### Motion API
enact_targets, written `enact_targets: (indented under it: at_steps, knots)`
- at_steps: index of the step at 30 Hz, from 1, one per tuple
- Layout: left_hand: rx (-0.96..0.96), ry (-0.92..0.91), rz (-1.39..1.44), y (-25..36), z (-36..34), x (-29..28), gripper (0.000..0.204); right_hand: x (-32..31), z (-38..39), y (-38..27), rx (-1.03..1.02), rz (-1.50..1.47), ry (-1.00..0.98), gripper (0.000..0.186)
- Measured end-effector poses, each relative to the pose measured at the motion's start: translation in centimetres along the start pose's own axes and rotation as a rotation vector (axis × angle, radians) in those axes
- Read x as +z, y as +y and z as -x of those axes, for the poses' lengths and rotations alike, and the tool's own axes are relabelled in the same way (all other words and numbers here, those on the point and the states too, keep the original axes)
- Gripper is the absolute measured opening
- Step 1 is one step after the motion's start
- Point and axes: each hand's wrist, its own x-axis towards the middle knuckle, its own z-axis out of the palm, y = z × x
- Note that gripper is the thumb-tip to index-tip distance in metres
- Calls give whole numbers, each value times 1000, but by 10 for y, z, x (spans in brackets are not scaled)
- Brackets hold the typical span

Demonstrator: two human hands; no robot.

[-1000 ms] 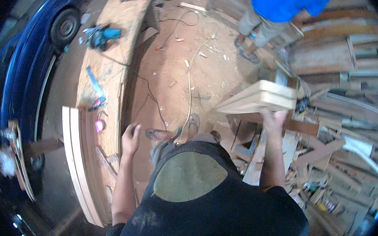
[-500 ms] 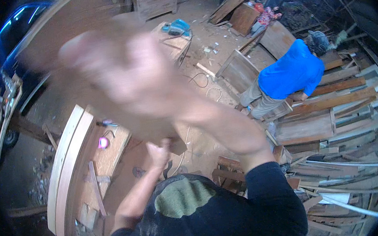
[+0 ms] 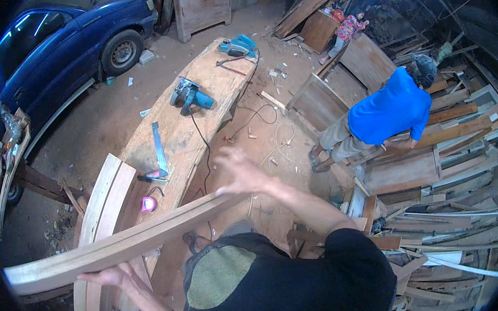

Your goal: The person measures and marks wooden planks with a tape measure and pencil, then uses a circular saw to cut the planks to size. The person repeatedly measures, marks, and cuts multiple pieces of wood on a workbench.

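A long, slightly curved wooden board (image 3: 121, 238) slants across in front of me, raised above the bench at its left part. My left hand (image 3: 111, 275) supports it from beneath, palm up, with the fingers partly hidden by the wood. At the board's right end my right hand (image 3: 239, 171) has its fingers spread and a little blurred; its thumb side is at the board's tip. Two more pale curved boards (image 3: 98, 208) lie side by side at the bench's left edge, passing under the raised one. Beside them are a pink tape measure (image 3: 148, 204) and a metal square (image 3: 160, 151).
On the long wooden bench (image 3: 136, 135) lie a teal circular saw (image 3: 193, 95) with a trailing cord and a teal planer (image 3: 238, 46). A blue car (image 3: 70, 41) stands back left. A co-worker in a blue shirt (image 3: 382, 101) bends over stacked lumber (image 3: 450, 116) at the right.
The board has come down from close in front of the view and now lies slantwise to the left. My left hand moved left beneath it; my right hand dropped toward its right end, fingers spreading.
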Motion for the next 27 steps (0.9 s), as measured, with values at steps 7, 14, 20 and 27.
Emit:
enact_targets:
  at_steps: [7,14,20,27]
  knots:
    - [-96,255,29,15,-24,-40,88,55,27,124,720,-491,267,99]
    - [-197,355,42,-1,-29,-99,93,81,-49,99,469,-962,-69,59]
    - [-243,431,9,-16,-21,-105,91,96,-88,99,434,-922,-107,46]
    - [-229,484,6,-44,-32,-114,91,89,-121,133,326,-1045,-239,46]
